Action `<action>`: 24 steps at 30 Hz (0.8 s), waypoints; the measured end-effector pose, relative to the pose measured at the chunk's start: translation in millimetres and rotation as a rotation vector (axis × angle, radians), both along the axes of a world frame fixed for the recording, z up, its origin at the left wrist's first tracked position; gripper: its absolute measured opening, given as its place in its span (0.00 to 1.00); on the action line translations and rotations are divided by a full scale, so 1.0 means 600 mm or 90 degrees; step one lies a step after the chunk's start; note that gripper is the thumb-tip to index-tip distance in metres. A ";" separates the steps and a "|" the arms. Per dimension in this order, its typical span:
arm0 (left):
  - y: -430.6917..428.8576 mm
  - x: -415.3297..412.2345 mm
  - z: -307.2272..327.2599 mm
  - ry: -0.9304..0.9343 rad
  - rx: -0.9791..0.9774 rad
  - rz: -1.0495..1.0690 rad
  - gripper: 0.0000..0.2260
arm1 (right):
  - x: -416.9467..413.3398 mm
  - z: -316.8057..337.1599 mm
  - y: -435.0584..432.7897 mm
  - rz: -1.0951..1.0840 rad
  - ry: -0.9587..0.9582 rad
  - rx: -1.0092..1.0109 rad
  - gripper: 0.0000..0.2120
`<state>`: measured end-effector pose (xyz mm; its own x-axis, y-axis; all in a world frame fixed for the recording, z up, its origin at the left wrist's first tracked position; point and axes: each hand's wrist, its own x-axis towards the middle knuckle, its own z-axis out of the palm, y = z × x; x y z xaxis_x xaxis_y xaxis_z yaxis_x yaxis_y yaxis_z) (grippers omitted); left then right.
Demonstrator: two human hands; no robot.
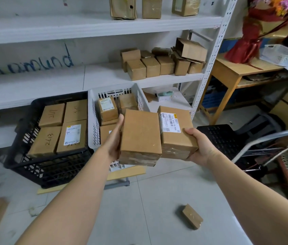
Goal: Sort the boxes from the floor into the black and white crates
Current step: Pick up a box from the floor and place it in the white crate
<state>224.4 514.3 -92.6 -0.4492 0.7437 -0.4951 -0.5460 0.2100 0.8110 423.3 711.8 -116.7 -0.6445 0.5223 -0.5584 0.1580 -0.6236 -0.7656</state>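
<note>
My left grip holds the plain box and my right grip clasps the labelled box, both raised near the white crate, seemingly to check which goes there or left into the black crate

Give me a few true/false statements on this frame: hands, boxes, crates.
1. Each hand holds a box. True: the left hand holds the plain box, the right hand the labelled box.
2. The left hand's box has a printed label on top. False: its top is plain; the label is on the right hand's box.
3. The black crate is empty. False: four boxes lie in it.
4. The black crate stands left of the white crate. True.
5. A small box lies on the floor. True.
</note>
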 end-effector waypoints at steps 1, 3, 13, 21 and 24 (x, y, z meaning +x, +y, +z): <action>-0.007 -0.013 0.000 -0.004 -0.005 -0.016 0.32 | -0.016 -0.002 -0.002 0.006 -0.009 0.007 0.18; -0.021 -0.041 -0.007 -0.022 -0.028 -0.015 0.35 | -0.045 -0.006 -0.005 0.011 -0.022 0.016 0.17; -0.061 -0.152 -0.062 -0.033 -0.065 0.222 0.14 | -0.164 -0.016 -0.001 0.055 0.024 -0.018 0.13; -0.035 -0.212 -0.095 -0.128 -0.007 0.314 0.16 | -0.255 -0.016 0.067 0.121 0.076 -0.102 0.24; -0.012 -0.236 -0.097 -0.169 0.001 0.314 0.17 | -0.301 -0.014 0.101 0.144 0.077 -0.112 0.24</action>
